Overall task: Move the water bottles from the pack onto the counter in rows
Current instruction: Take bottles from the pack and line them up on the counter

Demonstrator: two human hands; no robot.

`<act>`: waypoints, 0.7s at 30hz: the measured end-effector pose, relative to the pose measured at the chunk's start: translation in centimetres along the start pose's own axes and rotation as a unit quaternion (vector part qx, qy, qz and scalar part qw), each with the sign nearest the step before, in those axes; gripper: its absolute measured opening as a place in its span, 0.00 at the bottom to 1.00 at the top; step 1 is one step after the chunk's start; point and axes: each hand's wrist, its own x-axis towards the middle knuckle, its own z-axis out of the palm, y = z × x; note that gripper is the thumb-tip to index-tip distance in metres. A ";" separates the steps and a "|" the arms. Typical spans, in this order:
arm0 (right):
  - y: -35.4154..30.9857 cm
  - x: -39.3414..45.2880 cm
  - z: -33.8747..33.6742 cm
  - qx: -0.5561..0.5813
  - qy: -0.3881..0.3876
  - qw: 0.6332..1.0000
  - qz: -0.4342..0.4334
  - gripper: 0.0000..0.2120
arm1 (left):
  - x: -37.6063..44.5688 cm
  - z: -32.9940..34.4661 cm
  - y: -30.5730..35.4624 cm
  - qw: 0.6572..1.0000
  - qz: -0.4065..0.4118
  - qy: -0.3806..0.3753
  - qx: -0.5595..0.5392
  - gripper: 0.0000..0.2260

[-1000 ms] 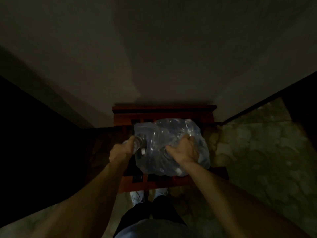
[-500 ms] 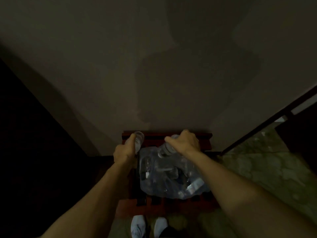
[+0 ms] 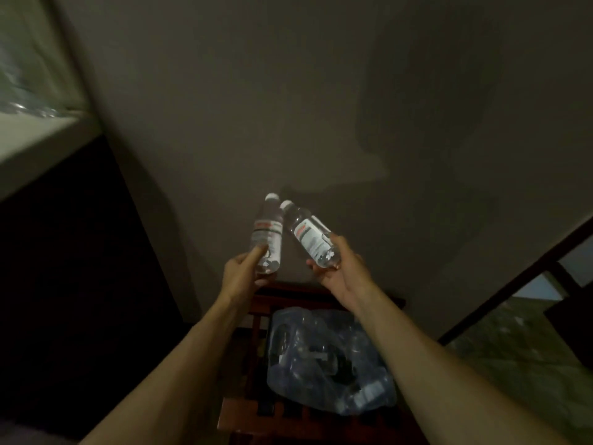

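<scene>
My left hand (image 3: 243, 272) grips a clear water bottle (image 3: 268, 231) with a white cap by its base, held up in front of the wall. My right hand (image 3: 340, 271) grips a second water bottle (image 3: 309, 235), tilted left so the two caps nearly touch. Below my arms the torn plastic pack (image 3: 327, 358) with several more bottles lies on a dark red slatted wooden bench (image 3: 253, 412). The pale counter (image 3: 35, 136) shows at the upper left, with blurred clear bottles (image 3: 22, 91) standing on it.
A plain grey wall (image 3: 321, 107) fills the view ahead, with my shadow on it. Under the counter is a dark cabinet front (image 3: 73, 268). A dark baseboard (image 3: 513, 268) and mottled stone floor (image 3: 526, 348) lie to the right.
Both hands have pulled a bottle out of the pack and lifted them well above it. My view has swung up and left, bringing the counter into sight.
</scene>
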 end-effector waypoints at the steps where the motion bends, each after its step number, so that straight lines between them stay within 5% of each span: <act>1: 0.1 -0.7 0.3 0.025 -0.031 0.999 -0.002 0.18 | -0.9 0.0 0.6 1.000 0.021 -0.015 0.000 0.12; 6: 0.2 -3.6 1.8 0.046 -0.153 0.987 -0.021 0.26 | -3.9 0.0 4.2 0.992 0.097 -0.076 -0.015 0.07; 10: -0.8 -5.3 4.0 -0.026 -0.212 0.975 -0.067 0.21 | -5.6 -0.5 7.2 0.982 0.147 -0.115 -0.021 0.21; 13: -1.4 -6.4 6.0 -0.064 -0.244 0.962 -0.103 0.15 | -6.4 -1.9 9.1 0.972 0.194 -0.130 0.014 0.22; 21: 1.5 -9.1 16.5 -0.114 -0.290 0.935 -0.172 0.27 | -8.1 -10.5 16.1 0.956 0.240 -0.133 0.103 0.24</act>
